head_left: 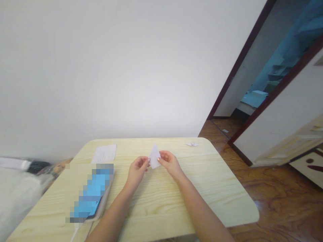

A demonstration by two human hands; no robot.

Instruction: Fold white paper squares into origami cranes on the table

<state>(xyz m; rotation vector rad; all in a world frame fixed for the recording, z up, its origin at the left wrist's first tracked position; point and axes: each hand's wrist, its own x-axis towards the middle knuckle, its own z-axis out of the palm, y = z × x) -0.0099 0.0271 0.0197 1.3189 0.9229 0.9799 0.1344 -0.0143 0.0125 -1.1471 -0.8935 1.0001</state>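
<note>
My left hand (pixel 137 169) and my right hand (pixel 169 164) are raised just above a pale pine table (pixel 161 198), with a folded white paper piece (pixel 154 156) pinched between them. The paper is a pointed, roughly kite-shaped fold with its tip toward the wall. Fingertips of both hands press its lower sides, and part of it is hidden behind them. A small folded paper figure (pixel 191 144) lies near the table's far right corner, out of reach of both hands.
A flat sheet of white paper (pixel 104 153) lies at the far left of the table. A pixelated blue item (pixel 92 191) rests on a pale case near the left edge, with a white cable below it. Bedding lies left, a wall stands behind, and a wooden floor and doorway lie right.
</note>
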